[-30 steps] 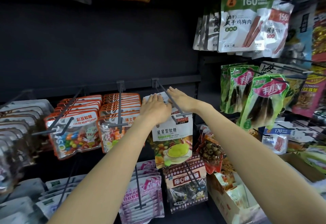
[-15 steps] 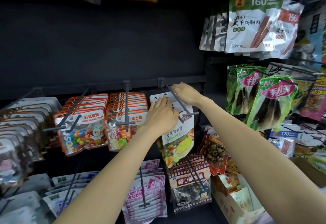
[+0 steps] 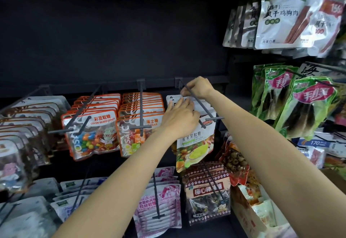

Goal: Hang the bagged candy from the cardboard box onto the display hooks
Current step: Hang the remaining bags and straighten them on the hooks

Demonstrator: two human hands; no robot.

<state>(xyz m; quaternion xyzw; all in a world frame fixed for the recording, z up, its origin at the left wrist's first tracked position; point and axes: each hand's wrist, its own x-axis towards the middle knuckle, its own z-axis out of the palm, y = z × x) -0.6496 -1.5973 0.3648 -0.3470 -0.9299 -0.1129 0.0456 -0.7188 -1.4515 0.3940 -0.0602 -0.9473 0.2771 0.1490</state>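
Two hands: both raised to one display hook [image 3: 198, 104], the dark metal peg that slopes out from the back rail between the orange-edged candy rows and the green snack packs.
Right hand [image 3: 199, 88]: fingers curled toward the hook near its rail end, just above the white tops of the bags; whether they pinch a bag top or the hook itself cannot be told.
Left hand [image 3: 180, 119]: fingers fairly straight, laid flat against the tops of the hanging bags, gripping nothing that shows.
Candy bags [image 3: 195, 144]: white-topped pouches with green and yellow print, already threaded on the hook; the front one hangs tilted, with its lower corner swung to the left.
Cardboard box [image 3: 249, 217]: lower right, below the right forearm, open, with more bagged goods inside.
Stage (judged): bags on the hook are being pushed back and squared.
Risk 1: an uneven push from the left hand could crumple or tear a hang hole.
Risk 2: the tilted front bag could slide forward and off the hook's tip if released askew.
Risk 3: the right forearm passes near the olive pack [image 3: 234, 161] and could knock it.
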